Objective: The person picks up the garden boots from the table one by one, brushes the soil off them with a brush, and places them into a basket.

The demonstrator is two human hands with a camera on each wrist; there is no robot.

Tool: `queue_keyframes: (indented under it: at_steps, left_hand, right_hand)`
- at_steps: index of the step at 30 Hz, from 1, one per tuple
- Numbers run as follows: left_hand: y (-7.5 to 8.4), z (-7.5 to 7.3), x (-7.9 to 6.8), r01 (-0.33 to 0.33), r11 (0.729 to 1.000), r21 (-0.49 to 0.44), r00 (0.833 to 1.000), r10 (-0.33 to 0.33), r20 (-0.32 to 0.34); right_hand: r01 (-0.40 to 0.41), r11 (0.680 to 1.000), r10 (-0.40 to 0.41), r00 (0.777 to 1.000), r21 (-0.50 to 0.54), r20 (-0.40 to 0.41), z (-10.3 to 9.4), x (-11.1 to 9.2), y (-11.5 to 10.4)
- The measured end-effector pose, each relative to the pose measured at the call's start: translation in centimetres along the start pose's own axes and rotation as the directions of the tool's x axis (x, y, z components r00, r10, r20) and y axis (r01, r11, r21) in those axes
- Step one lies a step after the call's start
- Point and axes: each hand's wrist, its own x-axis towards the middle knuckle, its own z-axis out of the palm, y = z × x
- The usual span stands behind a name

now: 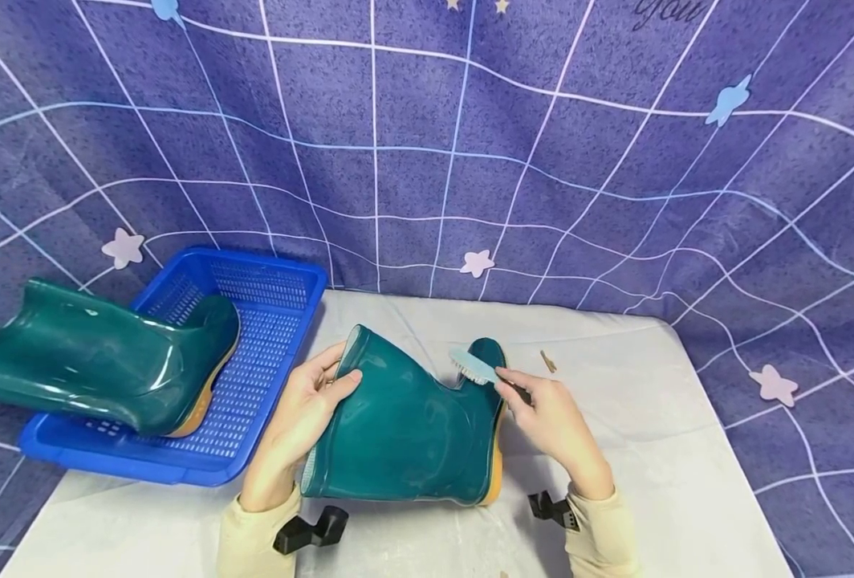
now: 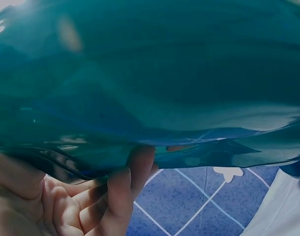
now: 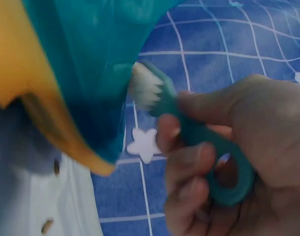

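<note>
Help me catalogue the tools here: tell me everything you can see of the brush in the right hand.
The brush is small, blue-green and plastic-looking, with short whitish bristles on one face and a handle ending in a loop. The right hand holds the handle. The brush slants beside the foot of the green boot, bristles towards it; they seem to touch, but blur leaves contact unsure.

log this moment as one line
left hand: grips green boot by its opening | right hand: holds brush near boot's toe | second boot: foot in blue basket
</note>
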Motion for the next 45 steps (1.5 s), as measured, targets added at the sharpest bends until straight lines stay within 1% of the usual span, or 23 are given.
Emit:
queue_keyframes:
  at_steps: [2,4,6,8,10,13,16,18,20,21,23,24,25,27,29,31,34,36,37,39,41,43,45]
  left_hand:
    - [0.0,0.0,0.0,-0.001,1.000,-0.008,1.000,0.001,0.004]
    - [0.0,0.1,0.0,-0.001,1.000,-0.015,1.000,0.001,0.006]
    - [0.0,0.1,0.0,-0.001,1.000,-0.018,1.000,0.001,0.008]
    - [0.0,0.1,0.0,-0.003,1.000,-0.018,1.000,0.003,0.011]
    - [0.0,0.1,0.0,-0.004,1.000,-0.016,1.000,0.004,0.011]
    - [0.0,0.1,0.0,-0.005,1.000,-0.019,1.000,0.005,0.013]
    - [0.0,0.1,0.0,-0.003,1.000,-0.024,1.000,0.003,0.008]
    - [0.0,0.2,0.0,-0.002,1.000,-0.024,1.000,0.002,0.001]
    - [0.0,0.3,0.0,0.000,1.000,-0.025,1.000,0.000,-0.004]
    - [0.0,0.4,0.0,0.000,1.000,-0.024,1.000,0.000,-0.003]
    - [0.0,0.6,0.1,-0.001,1.000,-0.024,1.000,0.001,0.006]
    - [0.1,0.7,0.1,-0.001,1.000,-0.026,1.000,0.001,0.011]
    - [0.1,0.7,0.1,0.001,1.000,-0.031,1.000,-0.001,0.017]
    - [0.1,0.7,0.0,0.000,0.999,-0.034,1.000,0.000,0.022]
    - [0.2,0.7,-0.1,-0.003,0.999,-0.037,1.000,0.004,0.022]
    - [0.3,0.6,-0.2,-0.006,0.999,-0.039,1.000,0.007,0.026]
    - [0.3,0.6,-0.2,-0.014,0.999,-0.031,0.999,0.015,0.033]
    - [0.3,0.6,-0.2,-0.011,1.000,-0.026,0.999,0.012,0.036]
    - [0.3,0.6,-0.3,-0.010,1.000,-0.021,0.999,0.011,0.034]
    - [0.3,0.6,-0.3,-0.009,1.000,-0.015,0.999,0.010,0.034]
    - [0.3,0.6,-0.3,-0.013,1.000,-0.007,0.999,0.013,0.036]
    - [0.3,0.7,-0.3,-0.018,1.000,0.002,0.999,0.018,0.039]
    - [0.4,0.7,-0.3,-0.024,1.000,0.014,0.999,0.023,0.043]
  right_hand:
    - [-0.072,0.993,0.069,0.997,-0.092,-0.037,-0.4,0.0,0.5]
    - [-0.191,0.969,0.178,0.980,-0.158,-0.091,-1.1,-0.1,1.2]
    - [-0.295,0.939,0.271,0.951,-0.179,-0.146,-1.9,-0.3,1.8]
    - [-0.345,0.925,0.317,0.932,-0.161,-0.175,-2.6,-0.5,2.3]
    - [-0.316,0.941,0.288,0.936,-0.122,-0.201,-2.9,-0.6,2.5]
    - [-0.180,0.982,0.166,0.967,-0.060,-0.193,-2.7,-0.5,2.2]
    - [-0.060,0.998,0.059,0.993,-0.010,-0.101,-1.9,-0.2,1.5]
    - [-0.032,0.999,0.031,0.999,-0.016,-0.028,-1.3,0.0,1.2]
    - [-0.045,0.997,0.044,0.999,-0.067,-0.014,-0.8,0.2,1.4]
    - [-0.063,0.993,0.060,0.998,-0.098,-0.029,-0.7,0.3,1.6]
    - [-0.145,0.974,0.132,0.988,-0.175,-0.084,-0.7,0.3,2.3]
    - [-0.193,0.961,0.172,0.978,-0.200,-0.120,-0.8,0.2,2.7]
    - [-0.241,0.947,0.213,0.966,-0.214,-0.147,-1.0,0.1,3.1]
    - [-0.300,0.929,0.265,0.948,-0.216,-0.178,-1.5,-0.1,3.5]
    - [-0.312,0.929,0.276,0.943,-0.197,-0.188,-1.9,-0.2,3.5]
    - [-0.264,0.954,0.239,0.956,-0.140,-0.173,-2.1,-0.3,3.1]
    - [-0.134,0.989,0.126,0.986,-0.067,-0.111,-2.2,-0.6,1.4]
    - [-0.026,1.000,0.026,0.999,0.007,-0.041,-2.2,-1.0,-0.2]
    - [0.021,0.999,-0.020,1.000,0.046,-0.014,-2.2,-1.3,-1.0]
    - [0.114,0.985,-0.119,0.992,0.133,0.034,-2.1,-1.8,-2.6]
    - [0.186,0.954,-0.210,0.974,0.234,0.081,-2.0,-2.3,-3.8]
    - [0.225,0.930,-0.269,0.955,0.292,0.122,-1.8,-2.5,-4.5]
    - [0.248,0.923,-0.299,0.944,0.295,0.140,-1.6,-2.5,-4.7]
